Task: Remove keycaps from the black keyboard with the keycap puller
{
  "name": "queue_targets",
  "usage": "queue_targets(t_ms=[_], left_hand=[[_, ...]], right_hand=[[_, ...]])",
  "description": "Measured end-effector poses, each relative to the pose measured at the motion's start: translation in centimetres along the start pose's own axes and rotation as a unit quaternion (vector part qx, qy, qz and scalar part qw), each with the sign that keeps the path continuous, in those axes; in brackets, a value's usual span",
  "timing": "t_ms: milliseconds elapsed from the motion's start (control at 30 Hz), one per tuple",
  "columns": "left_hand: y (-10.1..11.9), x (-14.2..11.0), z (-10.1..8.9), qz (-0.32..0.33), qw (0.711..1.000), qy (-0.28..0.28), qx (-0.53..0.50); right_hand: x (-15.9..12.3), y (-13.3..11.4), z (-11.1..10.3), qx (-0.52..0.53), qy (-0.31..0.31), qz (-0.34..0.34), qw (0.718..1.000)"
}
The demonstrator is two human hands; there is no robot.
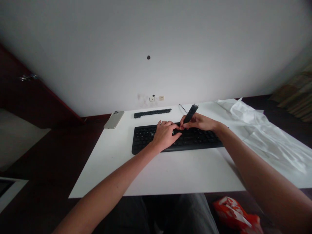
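Note:
A black keyboard lies on the white table, partly covered by both hands. My left hand rests over its middle, with thumb and index finger drawn together beside the other hand's fingertips. What they pinch, if anything, is too small to make out; a tiny green spot shows between them. In my right hand is a thick black stick-like tool, gripped like a pen and tilted, its lower end down at the keys. That lower end is hidden by fingers. Behind the keyboard lies a row of black keycaps.
A pale phone lies at the table's back left corner. Crumpled white plastic sheeting spreads over the right side. A thin black cable runs behind the tool. Wall sockets sit behind the table; a red bag is below its front edge.

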State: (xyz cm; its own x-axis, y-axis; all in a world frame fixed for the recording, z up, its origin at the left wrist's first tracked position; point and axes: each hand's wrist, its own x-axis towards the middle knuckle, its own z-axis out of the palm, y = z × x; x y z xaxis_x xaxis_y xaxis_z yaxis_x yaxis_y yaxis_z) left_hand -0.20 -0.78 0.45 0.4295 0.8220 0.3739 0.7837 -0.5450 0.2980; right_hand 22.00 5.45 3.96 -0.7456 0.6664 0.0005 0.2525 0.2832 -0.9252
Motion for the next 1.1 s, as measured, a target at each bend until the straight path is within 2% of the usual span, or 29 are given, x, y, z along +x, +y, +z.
queue_targets(t_ms=[100,267,500,667,900,1033,1100], left_hand=[[0.2,0.8,-0.2,-0.008,1.000,-0.015,0.005],[0.8,1.8,-0.5,-0.057,0.997,-0.049,0.012],[1.2,1.4,0.0,-0.081,0.996,-0.024,0.009],[1.0,1.1,-0.1,-0.047,0.998,-0.023,0.023],[0.4,1.2,-0.6,0.044,0.997,-0.046,0.049],[0.3,1.6,-0.5,0.064,0.994,-0.056,0.062],[0.2,1.7,-0.5,0.064,0.994,-0.060,0.060]], right_hand=[[0.0,0.3,-0.1,0.017,0.001,0.002,1.000],[0.0,0.9,-0.2,0.042,0.012,0.008,0.999],[0.0,0.7,-0.1,0.042,0.041,0.008,0.998],[-0.3,0.0,-0.3,0.014,0.065,0.009,0.998],[-1.3,-0.2,0.0,-0.011,0.197,-0.004,0.980],[-1.6,0.5,0.9,-0.008,0.265,-0.012,0.964],[-1.8,0.7,1.3,-0.011,0.279,-0.014,0.960]])
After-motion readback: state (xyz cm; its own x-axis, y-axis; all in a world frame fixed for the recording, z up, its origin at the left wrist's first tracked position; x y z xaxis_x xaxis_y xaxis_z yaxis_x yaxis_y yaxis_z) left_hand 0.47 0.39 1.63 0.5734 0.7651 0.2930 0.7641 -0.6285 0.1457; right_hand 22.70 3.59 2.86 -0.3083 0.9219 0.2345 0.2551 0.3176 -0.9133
